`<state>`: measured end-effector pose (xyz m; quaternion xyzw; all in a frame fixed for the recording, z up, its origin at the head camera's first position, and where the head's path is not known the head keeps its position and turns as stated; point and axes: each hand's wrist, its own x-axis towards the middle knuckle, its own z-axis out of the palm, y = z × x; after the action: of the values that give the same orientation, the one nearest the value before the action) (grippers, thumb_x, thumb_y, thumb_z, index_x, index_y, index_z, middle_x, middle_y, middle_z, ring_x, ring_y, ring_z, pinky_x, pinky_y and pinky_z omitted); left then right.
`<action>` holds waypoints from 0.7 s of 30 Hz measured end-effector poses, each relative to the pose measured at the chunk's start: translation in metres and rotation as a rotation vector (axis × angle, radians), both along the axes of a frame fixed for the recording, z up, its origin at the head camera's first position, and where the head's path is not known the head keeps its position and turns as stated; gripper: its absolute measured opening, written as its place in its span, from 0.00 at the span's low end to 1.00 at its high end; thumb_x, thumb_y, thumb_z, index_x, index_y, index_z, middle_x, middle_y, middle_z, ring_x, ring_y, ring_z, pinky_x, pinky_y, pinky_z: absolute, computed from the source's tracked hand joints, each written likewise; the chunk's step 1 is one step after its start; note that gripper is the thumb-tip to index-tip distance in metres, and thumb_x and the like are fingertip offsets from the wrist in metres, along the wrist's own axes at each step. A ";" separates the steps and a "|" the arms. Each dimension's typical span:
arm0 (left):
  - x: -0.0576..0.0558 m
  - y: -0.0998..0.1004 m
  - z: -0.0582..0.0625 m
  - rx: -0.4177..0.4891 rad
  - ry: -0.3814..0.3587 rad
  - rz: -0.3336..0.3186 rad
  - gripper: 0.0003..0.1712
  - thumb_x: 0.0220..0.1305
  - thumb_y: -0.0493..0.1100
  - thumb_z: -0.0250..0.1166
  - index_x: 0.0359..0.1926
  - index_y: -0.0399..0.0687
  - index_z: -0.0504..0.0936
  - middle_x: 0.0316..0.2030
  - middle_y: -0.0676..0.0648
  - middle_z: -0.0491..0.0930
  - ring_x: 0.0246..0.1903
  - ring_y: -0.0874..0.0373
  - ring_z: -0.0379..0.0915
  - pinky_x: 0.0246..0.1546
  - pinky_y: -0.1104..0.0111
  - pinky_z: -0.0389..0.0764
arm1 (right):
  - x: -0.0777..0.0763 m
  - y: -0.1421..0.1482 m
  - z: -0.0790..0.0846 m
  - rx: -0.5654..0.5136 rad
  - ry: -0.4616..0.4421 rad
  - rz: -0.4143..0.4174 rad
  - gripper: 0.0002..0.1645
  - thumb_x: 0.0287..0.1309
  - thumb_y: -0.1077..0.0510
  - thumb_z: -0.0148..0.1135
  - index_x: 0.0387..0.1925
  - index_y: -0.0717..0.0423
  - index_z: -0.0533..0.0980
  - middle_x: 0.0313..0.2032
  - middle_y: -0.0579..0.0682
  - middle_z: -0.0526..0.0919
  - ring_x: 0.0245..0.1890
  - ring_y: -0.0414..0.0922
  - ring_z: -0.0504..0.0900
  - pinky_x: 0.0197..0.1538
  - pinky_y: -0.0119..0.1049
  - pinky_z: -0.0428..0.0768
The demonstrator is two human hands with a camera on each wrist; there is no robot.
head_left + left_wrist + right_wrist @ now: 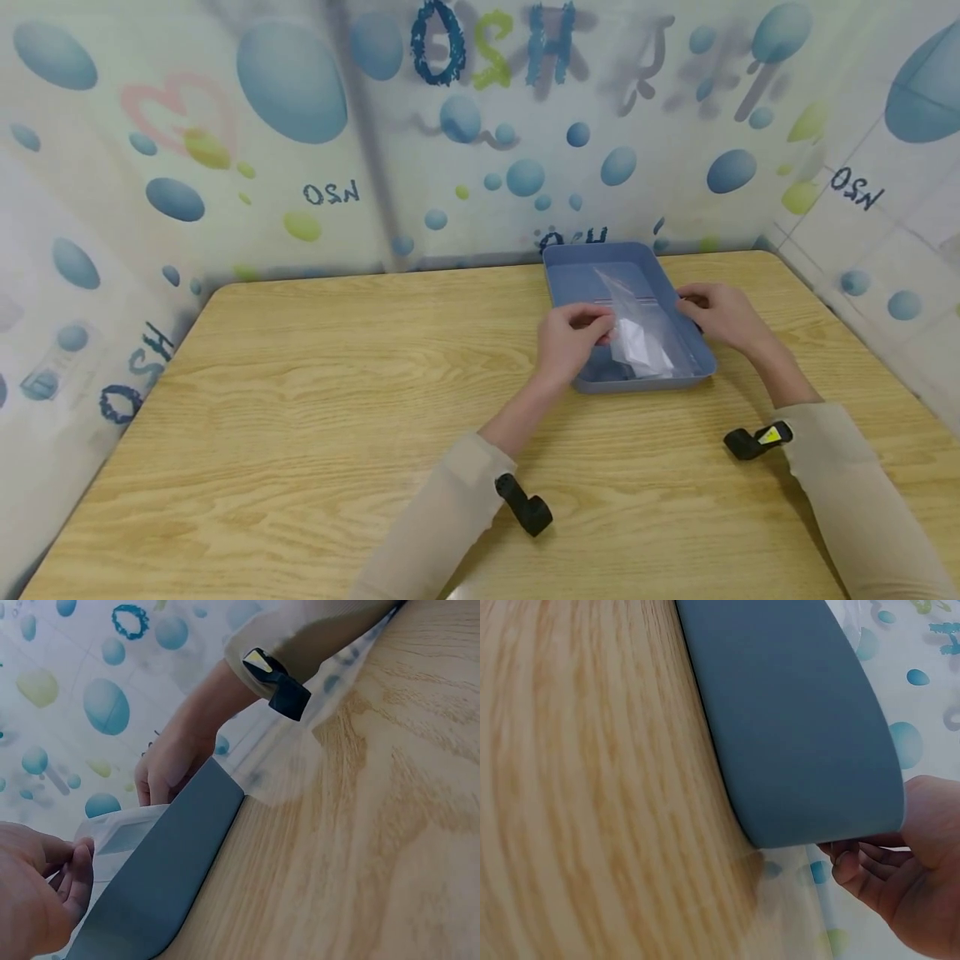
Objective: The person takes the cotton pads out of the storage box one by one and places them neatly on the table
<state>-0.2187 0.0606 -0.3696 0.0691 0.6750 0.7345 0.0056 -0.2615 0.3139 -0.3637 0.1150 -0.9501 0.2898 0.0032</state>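
Note:
A blue-grey rectangular tray (600,386) stands at the back right of the table. In it lies a clear plastic zip bag (660,337) with something white inside, one corner of the bag pointing up. My left hand (566,337) reaches over the tray's left side and pinches the bag's edge between thumb and fingertips. In the left wrist view, the left hand (37,885) has the pale bag (124,836) at its fingertips. My right hand (723,315) grips the tray's right rim; the right wrist view shows its curled fingers (870,874) at the tray wall (802,735), which partly hides them.
The wood-grain table (300,400) stretches out to the left and in front of the tray. Behind it rises a wall covering (465,167) with blue and green drops and lettering. Each sleeve carries a small black wrist camera (525,504).

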 end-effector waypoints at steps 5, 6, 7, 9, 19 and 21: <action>-0.003 -0.010 0.007 0.014 0.015 -0.013 0.05 0.65 0.33 0.69 0.40 0.35 0.89 0.31 0.45 0.86 0.27 0.60 0.82 0.39 0.59 0.87 | 0.000 0.000 -0.001 0.001 0.020 -0.002 0.24 0.75 0.57 0.53 0.58 0.76 0.74 0.46 0.70 0.83 0.31 0.46 0.81 0.30 0.33 0.78; -0.003 -0.012 0.009 0.013 0.020 -0.015 0.05 0.65 0.33 0.69 0.40 0.35 0.89 0.31 0.44 0.86 0.27 0.60 0.82 0.39 0.59 0.87 | 0.000 0.000 -0.002 0.004 0.023 -0.002 0.24 0.75 0.57 0.53 0.58 0.75 0.74 0.46 0.70 0.83 0.31 0.47 0.81 0.30 0.34 0.78; -0.004 -0.012 0.010 0.016 0.023 -0.017 0.05 0.65 0.33 0.69 0.40 0.35 0.89 0.31 0.44 0.86 0.27 0.60 0.82 0.40 0.59 0.87 | 0.000 0.001 -0.002 0.007 0.025 -0.002 0.24 0.75 0.57 0.53 0.58 0.75 0.74 0.46 0.70 0.83 0.32 0.48 0.82 0.31 0.34 0.78; -0.005 -0.014 0.012 0.017 0.028 -0.023 0.05 0.65 0.33 0.69 0.40 0.34 0.88 0.31 0.44 0.86 0.27 0.60 0.82 0.39 0.60 0.87 | 0.000 0.002 -0.002 0.012 0.027 -0.002 0.24 0.75 0.56 0.53 0.58 0.75 0.74 0.46 0.70 0.83 0.33 0.49 0.82 0.31 0.35 0.78; -0.013 -0.027 0.018 0.060 -0.012 -0.014 0.07 0.65 0.33 0.69 0.42 0.33 0.88 0.32 0.45 0.85 0.27 0.62 0.81 0.36 0.68 0.86 | -0.001 0.001 -0.003 0.006 0.028 -0.003 0.25 0.75 0.56 0.53 0.59 0.76 0.73 0.46 0.71 0.82 0.33 0.50 0.82 0.31 0.34 0.78; -0.014 -0.030 0.018 0.065 -0.007 -0.015 0.07 0.65 0.33 0.69 0.42 0.33 0.88 0.32 0.45 0.85 0.27 0.62 0.81 0.37 0.67 0.86 | -0.001 0.001 -0.003 0.008 0.025 -0.004 0.25 0.75 0.56 0.52 0.59 0.76 0.73 0.46 0.71 0.82 0.33 0.50 0.82 0.31 0.34 0.78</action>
<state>-0.2326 0.0304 -0.3515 0.0720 0.6503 0.7562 0.0112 -0.2622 0.3145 -0.3667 0.1168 -0.9514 0.2846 0.0153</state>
